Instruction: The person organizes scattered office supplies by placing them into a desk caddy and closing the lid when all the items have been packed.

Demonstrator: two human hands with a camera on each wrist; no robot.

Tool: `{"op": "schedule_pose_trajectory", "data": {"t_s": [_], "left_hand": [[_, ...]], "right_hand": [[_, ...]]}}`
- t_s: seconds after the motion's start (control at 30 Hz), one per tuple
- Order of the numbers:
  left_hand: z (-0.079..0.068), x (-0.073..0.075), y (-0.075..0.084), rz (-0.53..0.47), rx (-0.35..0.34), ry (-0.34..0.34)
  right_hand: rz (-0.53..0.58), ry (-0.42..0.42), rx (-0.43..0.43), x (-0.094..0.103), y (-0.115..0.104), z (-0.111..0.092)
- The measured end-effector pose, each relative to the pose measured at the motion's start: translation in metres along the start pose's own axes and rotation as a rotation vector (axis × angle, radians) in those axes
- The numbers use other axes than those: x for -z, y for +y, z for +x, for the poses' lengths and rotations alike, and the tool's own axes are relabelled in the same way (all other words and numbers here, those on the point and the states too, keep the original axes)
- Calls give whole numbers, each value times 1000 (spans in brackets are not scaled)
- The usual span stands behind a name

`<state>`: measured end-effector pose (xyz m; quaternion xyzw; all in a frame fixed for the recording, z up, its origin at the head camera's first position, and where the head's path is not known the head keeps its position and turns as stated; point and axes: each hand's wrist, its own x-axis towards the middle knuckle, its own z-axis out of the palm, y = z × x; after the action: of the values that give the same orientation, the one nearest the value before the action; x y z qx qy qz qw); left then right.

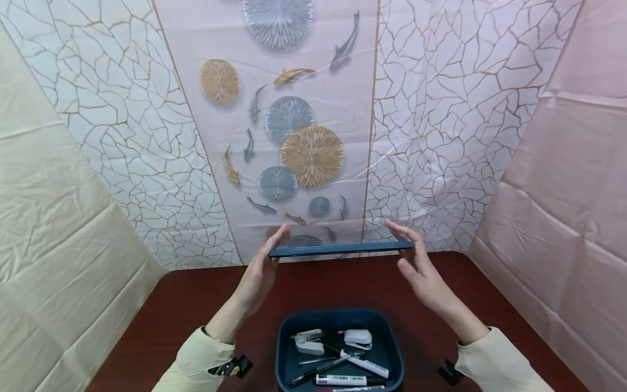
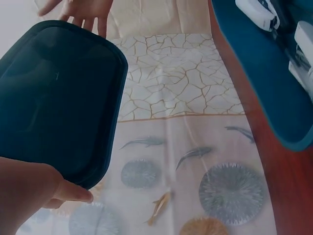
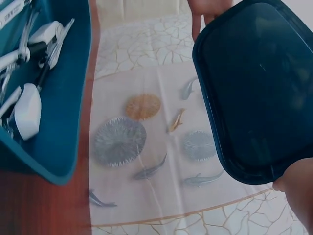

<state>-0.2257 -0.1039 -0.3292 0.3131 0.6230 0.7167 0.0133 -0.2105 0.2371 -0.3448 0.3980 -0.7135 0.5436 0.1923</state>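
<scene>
A dark blue rectangular lid is up in the air, edge-on in the head view, with rounded corners in both wrist views. My left hand grips its left edge, and my right hand holds the right edge between spread fingers and thumb. In the left wrist view the lid partly hides the right hand's fingers. Below it, on the table, stands an uncovered dark blue box. Inside lie white markers, a black marker, slim pens, and two small white staplers.
The dark red-brown table ends at a patterned cloth wall with fish and round motifs. Plain cloth walls rise on the left and right. Light sleeves cover both forearms, with dark straps at the wrists.
</scene>
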Motion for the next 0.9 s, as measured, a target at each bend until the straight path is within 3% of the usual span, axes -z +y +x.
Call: {"op": "schedule_pose_trajectory", "data": {"t_s": [0.17,0.4,0.67,0.9], "left_hand": [[0,-4,-4,27,22,38],[2,-11,-4,-58,1,111],[-3,-12,-2,-76,12,94],[-6,-10,-4,35,-26,129]], "right_hand": [[259,21,91,-3,4,4],[388,74,-41,-5,1,3],[442,96,-87,-7,-6,-1],[373,149,-127,-11,-10,1]]}}
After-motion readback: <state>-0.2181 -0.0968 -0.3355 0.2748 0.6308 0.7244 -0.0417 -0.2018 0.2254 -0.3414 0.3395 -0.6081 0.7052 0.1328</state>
